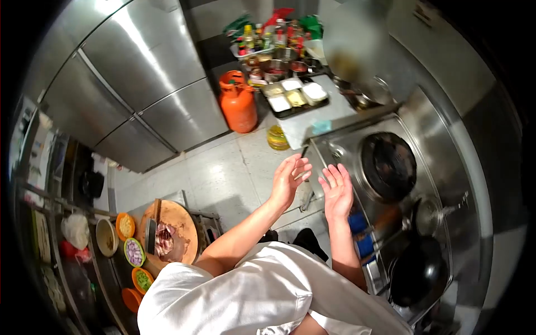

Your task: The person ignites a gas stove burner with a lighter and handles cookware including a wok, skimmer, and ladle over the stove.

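Steel stove [357, 142], just beside the right hand [338, 195], on its right. Right hand: raised, palm turned upward, fingers extended. Left hand [290, 178]: raised nearby, fingers loosely curled, apart from the right. Farther out: black wok [419, 271] at lower right, orange gas cylinder [238, 106] ahead, round chopping board [187, 231] with meat [164, 237] at lower left.

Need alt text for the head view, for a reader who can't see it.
A person's bare left hand and right hand are raised, open and empty, in a kitchen. A steel stove with a black wok stands to the right; a round chopping board with what looks like meat is at lower left. An orange gas cylinder stands ahead.
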### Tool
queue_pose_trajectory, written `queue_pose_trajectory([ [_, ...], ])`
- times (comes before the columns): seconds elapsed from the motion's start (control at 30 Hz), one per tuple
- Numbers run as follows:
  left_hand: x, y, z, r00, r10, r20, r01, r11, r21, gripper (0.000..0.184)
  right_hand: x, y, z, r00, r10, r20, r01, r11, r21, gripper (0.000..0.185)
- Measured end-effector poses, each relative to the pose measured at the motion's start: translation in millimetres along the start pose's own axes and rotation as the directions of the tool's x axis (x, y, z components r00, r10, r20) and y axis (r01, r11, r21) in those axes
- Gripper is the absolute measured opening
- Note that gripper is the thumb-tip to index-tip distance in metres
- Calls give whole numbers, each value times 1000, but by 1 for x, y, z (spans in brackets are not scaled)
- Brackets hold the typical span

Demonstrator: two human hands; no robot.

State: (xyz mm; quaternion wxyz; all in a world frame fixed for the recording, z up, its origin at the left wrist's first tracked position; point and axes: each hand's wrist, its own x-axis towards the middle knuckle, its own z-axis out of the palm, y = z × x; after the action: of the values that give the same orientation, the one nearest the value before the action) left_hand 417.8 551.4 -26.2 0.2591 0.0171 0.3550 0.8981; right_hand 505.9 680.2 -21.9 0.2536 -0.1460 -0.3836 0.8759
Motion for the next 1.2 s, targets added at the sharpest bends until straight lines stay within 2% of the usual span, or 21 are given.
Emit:
queue_pose_trajectory([
  [0.17,31,55,-59,967,161,-198,-174,983,-53,39,69,63,63,965,189,182,-183,982,-50,52],
  [0.33,44,108,-105,829,359,-428,-398,917,-2,41,128,129,139,816,425,391,-409,903,-129,49],
  [0.4,48,136,-117,719,465,-517,-516,855,51,41,146,156,170,708,495,504,-482,860,-167,48],
  [0.47,43,154,-123,627,516,-584,-599,799,63,42,154,169,204,600,583,548,-546,799,-252,48],
  [0.6,30,177,-121,415,613,-672,-708,682,185,38,155,195,252,355,656,666,-624,696,-354,49],
  [0.8,-18,165,-139,78,640,-764,-830,466,306,40,111,232,287,21,731,682,-659,523,-540,50],
  [0.87,-53,157,-133,-59,636,-770,-843,381,379,40,79,241,291,-128,721,681,-674,441,-593,49],
  [0.93,-95,145,-123,-203,602,-772,-847,288,447,39,42,240,297,-234,755,613,-623,367,-691,48],
  [1.03,-155,117,-106,-409,533,-740,-813,154,561,37,-23,234,293,-432,682,590,-554,315,-770,47],
  [1.1,-190,97,-94,-513,483,-710,-781,80,619,36,-63,231,282,-544,625,561,-515,280,-810,47],
  [1.2,-234,73,-80,-614,433,-660,-728,13,686,38,-119,217,269,-665,549,506,-457,236,-857,45],
])
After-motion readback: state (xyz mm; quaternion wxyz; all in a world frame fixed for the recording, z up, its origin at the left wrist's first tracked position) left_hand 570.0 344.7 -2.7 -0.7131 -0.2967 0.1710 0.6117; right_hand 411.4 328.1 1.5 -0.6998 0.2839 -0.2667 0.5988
